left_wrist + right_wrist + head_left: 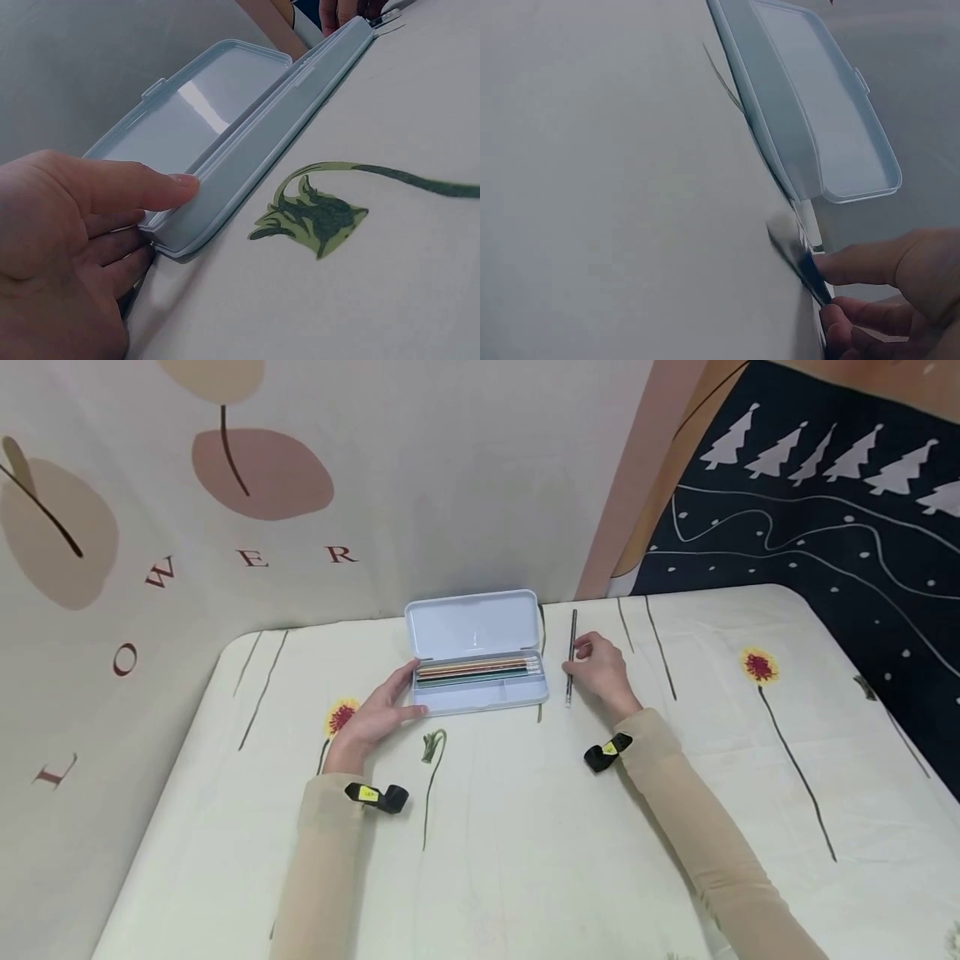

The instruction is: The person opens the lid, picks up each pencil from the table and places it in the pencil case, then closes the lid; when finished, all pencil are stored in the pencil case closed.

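Observation:
A light-blue pencil case lies on the cloth with its lid raised at the back. Several pencils lie side by side in its rear compartment, their pale ends to the right. My left hand grips the case's left end, thumb on the front wall and the other fingers round the end. To the right of the case, my right hand pinches a dark pencil between thumb and fingers. That pencil points away from me, its near end blurred in the right wrist view.
A white cloth with printed flowers covers the table. Behind it hangs a pale curtain with printed letters, close to the raised lid. At the right is a dark fabric with white trees. The front compartment of the case shows its bare bottom.

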